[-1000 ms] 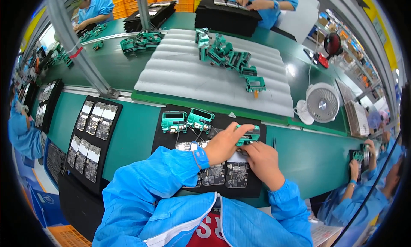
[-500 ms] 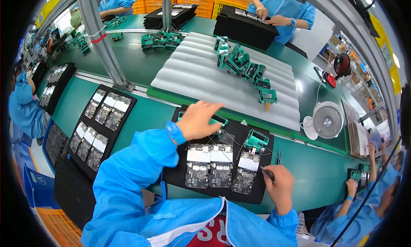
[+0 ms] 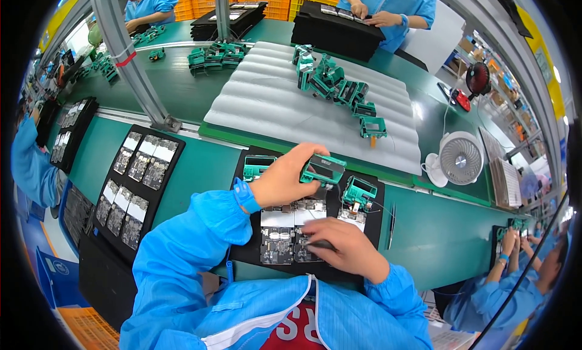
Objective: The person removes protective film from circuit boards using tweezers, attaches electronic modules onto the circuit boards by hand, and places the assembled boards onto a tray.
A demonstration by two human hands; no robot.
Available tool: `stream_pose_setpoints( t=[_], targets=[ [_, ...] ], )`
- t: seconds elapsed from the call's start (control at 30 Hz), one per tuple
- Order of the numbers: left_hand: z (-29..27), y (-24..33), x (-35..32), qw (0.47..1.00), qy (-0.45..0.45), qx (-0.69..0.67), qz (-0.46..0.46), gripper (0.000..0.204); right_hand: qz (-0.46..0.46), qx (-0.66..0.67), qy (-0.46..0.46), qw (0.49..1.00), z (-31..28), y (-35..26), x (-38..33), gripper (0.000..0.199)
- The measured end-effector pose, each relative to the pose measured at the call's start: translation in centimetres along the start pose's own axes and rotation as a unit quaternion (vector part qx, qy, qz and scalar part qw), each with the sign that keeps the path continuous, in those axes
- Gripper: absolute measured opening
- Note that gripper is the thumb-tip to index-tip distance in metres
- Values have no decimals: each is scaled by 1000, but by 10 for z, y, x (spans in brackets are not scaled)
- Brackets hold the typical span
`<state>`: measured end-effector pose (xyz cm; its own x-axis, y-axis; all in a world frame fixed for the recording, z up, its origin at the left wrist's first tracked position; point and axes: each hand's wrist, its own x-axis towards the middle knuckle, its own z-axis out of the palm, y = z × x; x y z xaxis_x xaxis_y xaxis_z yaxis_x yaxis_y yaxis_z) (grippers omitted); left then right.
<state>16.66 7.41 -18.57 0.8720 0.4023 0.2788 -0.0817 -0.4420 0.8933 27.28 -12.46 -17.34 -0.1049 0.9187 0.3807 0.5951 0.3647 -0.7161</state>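
Observation:
My left hand (image 3: 282, 179) grips a green plastic frame (image 3: 326, 167) with a dark inside, raised above the far part of a black mat (image 3: 249, 247). My right hand (image 3: 348, 247) is closed round a dark slim tool (image 3: 321, 244), over the middle circuit board (image 3: 301, 253), which it partly covers. Beside that lies the left circuit board (image 3: 277, 245), with a white label across its upper part. A third board (image 3: 353, 217) is mostly hidden by my right hand; a green frame with wires (image 3: 359, 192) sits at its far end. Another green frame (image 3: 259, 167) rests behind my left wrist.
Tweezers (image 3: 392, 222) lie right of the mat. Beyond it, a white padded sheet (image 3: 254, 101) bears several green frames (image 3: 345, 90). A black tray (image 3: 134, 186) of boards lies left. A white fan (image 3: 462, 158) stands right; a metal post (image 3: 124, 53) rises far left. Co-workers sit around.
My left hand has closed on the green frame and lifted it. My right hand, with the dark tool, has moved left from the right board to the middle one.

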Motion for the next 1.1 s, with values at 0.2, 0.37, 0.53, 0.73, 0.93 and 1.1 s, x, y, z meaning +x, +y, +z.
stream_pose_setpoints(
  t=[0.2, 0.37, 0.53, 0.73, 0.93, 1.1],
  targets=[
    [27, -1, -11, 984, 63, -130, -103, 64, 73, -202, -22, 976, 2, 24, 1, 21],
    [20, -12, -25, 992, 31, -59, -110, 65, 88, -171, -6, 981, 9, 20, -19, 23],
    [27, -31, -33, 997, 57, 40, -13, 67, 54, -84, -31, 995, 22, 12, -22, 25],
    [31, -25, -30, 998, 52, 41, -24, 67, 64, -98, -21, 993, 23, 12, -24, 26],
    [33, -19, -33, 998, 41, 27, -37, 68, 65, -98, -20, 993, 25, 13, -25, 25],
    [33, -15, -32, 998, 42, 16, -53, 68, 65, -101, -19, 993, 24, 14, -26, 24]
  ],
)
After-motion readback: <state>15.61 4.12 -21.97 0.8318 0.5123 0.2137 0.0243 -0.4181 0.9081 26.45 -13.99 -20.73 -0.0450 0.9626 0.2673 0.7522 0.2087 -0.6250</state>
